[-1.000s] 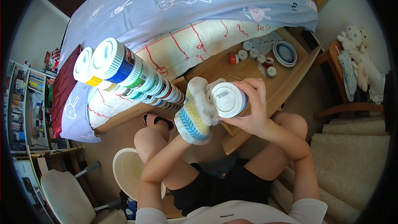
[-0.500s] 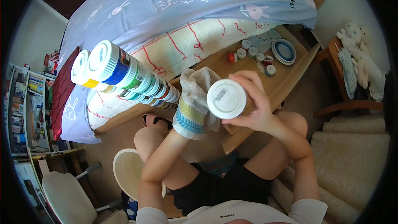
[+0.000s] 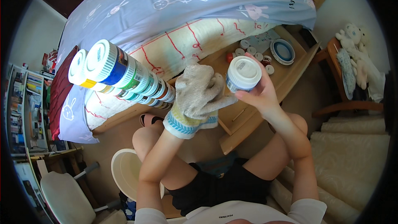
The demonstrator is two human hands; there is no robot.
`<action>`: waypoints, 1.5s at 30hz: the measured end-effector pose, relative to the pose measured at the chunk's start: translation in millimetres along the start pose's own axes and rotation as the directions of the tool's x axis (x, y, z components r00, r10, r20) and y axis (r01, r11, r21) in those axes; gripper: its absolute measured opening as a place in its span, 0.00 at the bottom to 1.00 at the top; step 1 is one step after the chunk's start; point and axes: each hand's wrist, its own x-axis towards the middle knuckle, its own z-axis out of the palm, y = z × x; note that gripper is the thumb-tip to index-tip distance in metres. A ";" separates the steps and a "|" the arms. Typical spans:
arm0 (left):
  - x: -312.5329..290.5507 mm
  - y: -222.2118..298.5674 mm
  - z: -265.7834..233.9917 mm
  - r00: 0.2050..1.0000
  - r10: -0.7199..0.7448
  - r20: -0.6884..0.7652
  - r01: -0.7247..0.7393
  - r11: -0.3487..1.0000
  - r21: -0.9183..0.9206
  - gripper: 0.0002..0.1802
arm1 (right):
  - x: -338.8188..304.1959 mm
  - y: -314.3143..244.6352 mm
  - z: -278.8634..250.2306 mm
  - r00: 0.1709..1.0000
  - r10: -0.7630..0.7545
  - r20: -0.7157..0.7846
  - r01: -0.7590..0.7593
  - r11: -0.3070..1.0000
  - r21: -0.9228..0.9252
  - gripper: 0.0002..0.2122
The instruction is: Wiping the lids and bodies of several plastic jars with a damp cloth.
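Note:
My right hand (image 3: 261, 93) grips a round white jar (image 3: 244, 74) with a white ribbed lid. The jar is tilted, so its lid and part of a blue label show. A greyish-beige cloth (image 3: 199, 89) with a yellow and blue band covers my left hand (image 3: 188, 103) down to the wrist. The fingers are hidden under the cloth; a finger-like bulge reaches toward the lower side of the jar. To the left rise tall stacks of lidded jars (image 3: 120, 68) with coloured labels.
An open wooden drawer (image 3: 286, 83) under the bed (image 3: 186, 4) holds several small jars (image 3: 259, 57) and a blue-and-white round container (image 3: 282, 51). A cream bucket (image 3: 124, 170) stands by my left leg. A wooden chair (image 3: 342, 74) with plush toys is at right.
My right hand has moved the jar to the right and tipped it, so its side label now shows. The cloth-covered left hand has turned, with its bulge now toward the jar.

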 end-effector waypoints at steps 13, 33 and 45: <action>15.0 39.4 5.2 0.527 -0.843 0.104 0.655 0.325 -0.682 0.16 | -7.6 1.3 6.6 0.951 -0.225 0.213 0.309 0.754 -0.580 0.38; -14.1 53.5 22.4 0.418 -0.908 -0.031 0.620 0.310 -0.721 0.16 | -12.4 19.2 14.3 0.883 -0.362 0.299 0.469 0.719 -0.513 0.34; -20.0 36.7 -3.1 0.778 -0.623 0.079 0.617 0.736 -0.278 0.12 | -13.3 -11.2 13.8 0.799 0.062 0.598 0.315 0.804 -0.504 0.31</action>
